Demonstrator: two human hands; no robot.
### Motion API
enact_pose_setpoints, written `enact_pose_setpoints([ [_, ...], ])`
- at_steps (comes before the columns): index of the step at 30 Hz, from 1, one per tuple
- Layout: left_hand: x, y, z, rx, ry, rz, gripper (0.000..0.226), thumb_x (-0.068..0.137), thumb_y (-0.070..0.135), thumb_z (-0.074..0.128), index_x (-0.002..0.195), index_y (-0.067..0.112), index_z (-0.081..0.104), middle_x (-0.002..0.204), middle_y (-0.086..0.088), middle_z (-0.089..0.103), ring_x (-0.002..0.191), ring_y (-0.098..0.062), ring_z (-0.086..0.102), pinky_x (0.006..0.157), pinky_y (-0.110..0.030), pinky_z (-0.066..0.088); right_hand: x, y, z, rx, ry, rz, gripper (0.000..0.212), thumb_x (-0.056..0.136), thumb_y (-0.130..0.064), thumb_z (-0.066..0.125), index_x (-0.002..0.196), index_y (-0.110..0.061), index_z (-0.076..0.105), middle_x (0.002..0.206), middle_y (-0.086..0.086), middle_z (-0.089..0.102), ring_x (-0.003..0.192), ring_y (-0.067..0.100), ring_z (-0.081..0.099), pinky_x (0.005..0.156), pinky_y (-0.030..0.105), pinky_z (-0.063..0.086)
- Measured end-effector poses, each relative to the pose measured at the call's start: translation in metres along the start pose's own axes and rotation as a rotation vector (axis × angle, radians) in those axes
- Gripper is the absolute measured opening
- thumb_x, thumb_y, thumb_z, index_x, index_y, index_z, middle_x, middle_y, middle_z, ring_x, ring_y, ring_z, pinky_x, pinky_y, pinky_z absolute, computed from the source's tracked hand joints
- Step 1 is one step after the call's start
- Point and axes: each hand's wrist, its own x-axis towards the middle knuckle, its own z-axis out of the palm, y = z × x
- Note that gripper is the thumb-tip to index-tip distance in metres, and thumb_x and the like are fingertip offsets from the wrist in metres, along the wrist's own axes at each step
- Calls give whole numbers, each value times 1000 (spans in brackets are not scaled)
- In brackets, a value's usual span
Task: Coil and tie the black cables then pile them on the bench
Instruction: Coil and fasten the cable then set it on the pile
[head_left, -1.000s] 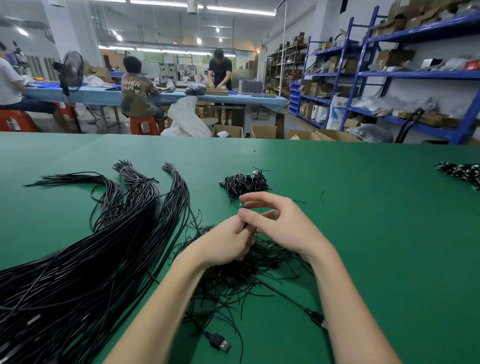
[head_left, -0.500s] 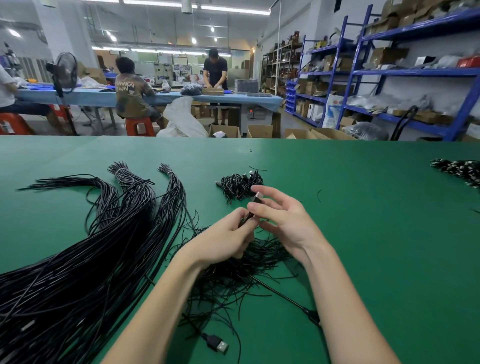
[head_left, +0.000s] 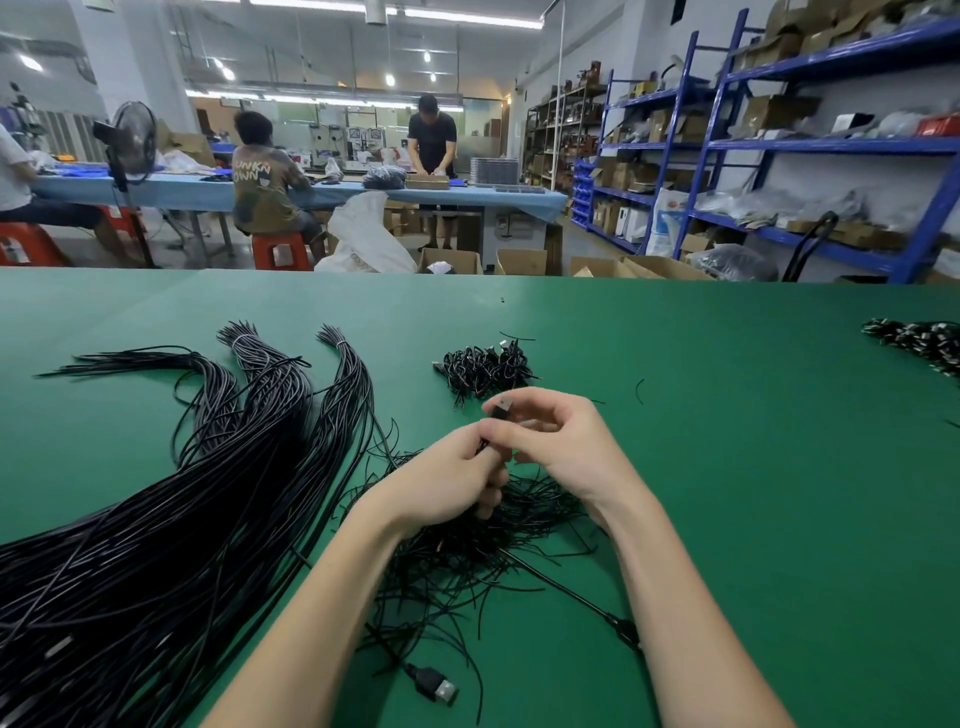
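Two hands: left hand (head_left: 447, 480) and right hand (head_left: 558, 441) both pinch one cable (head_left: 500, 415) above the bench (head_left: 727, 467)
Plug axis: points up and away; slack hangs beneath the left hand
Finished pile (head_left: 485, 366): just beyond, nearer the right hand

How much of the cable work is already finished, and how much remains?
Done: a small pile of tied coils lies on the green bench beyond the hands. In hand: the left hand and right hand together grip one cable, its plug sticking up. Left: several long bundles of straight cables at the left, so most of the work remains. A loose USB cable lies near.
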Motion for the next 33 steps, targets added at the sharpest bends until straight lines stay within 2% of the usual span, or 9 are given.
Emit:
enact_pose_setpoints([
  [3,-2,0,1,-241,-33,-42,34,109,35,37,129,11,51,66,6,43,58,-12,53,63,-34,58,-2,-1,-6,-13,-77,17,20,91,-15,76,110,-20,75,98,-11,77,86,-2,68,74,13,52],
  [6,-6,-2,-1,-142,-62,-60,26,110,31,34,130,24,49,69,6,44,51,-10,46,50,-27,49,-1,-1,-16,-279,-141,-31,22,86,-16,81,104,-27,76,100,-13,77,86,4,61,84,13,48],
  [10,-7,-1,-2,29,-105,-58,29,108,28,37,136,21,43,68,10,46,47,-8,37,42,-19,33,-3,3,-19,-199,-204,46,10,89,-27,80,96,-20,78,86,-10,75,76,2,61,75,13,45],
  [14,-9,1,1,91,-106,-85,29,106,21,41,132,9,37,73,3,47,44,-6,34,40,-19,30,-3,6,-22,-293,-234,59,10,89,-38,78,83,-30,79,79,-14,73,66,-4,57,73,16,42],
  [17,-8,3,0,-33,-113,-125,25,103,13,45,125,8,36,66,5,44,44,-7,28,40,-19,25,-5,8,-23,-254,-269,50,12,94,-36,74,85,-29,79,69,-15,67,56,0,50,54,8,38],
  [22,-8,3,-6,-177,-150,-189,25,92,2,46,110,18,37,61,6,35,46,-8,19,40,-17,21,-4,6,-15,-311,-313,66,23,99,-46,64,86,-31,77,53,-19,45,47,3,36,45,9,30],
  [25,-8,3,-8,-297,-217,-217,29,78,10,50,105,19,43,62,5,32,45,-7,18,38,-15,17,-3,7,-11,-318,-299,69,42,102,-37,61,61,-35,68,53,-16,43,49,2,34,47,13,28],
  [28,-6,6,-8,-413,-292,-212,14,76,21,50,89,17,51,67,3,30,47,-7,16,39,-18,12,-3,9,-7,-294,-246,122,41,103,-36,58,62,-29,63,63,2,41,56,12,32,49,24,29],
  [33,-5,7,-10,-508,-279,-215,33,78,31,46,105,13,49,71,1,32,53,-10,14,44,-20,13,1,12,-4,-308,-182,113,36,102,-44,57,72,-24,56,54,-17,44,48,3,36,51,20,29],
])
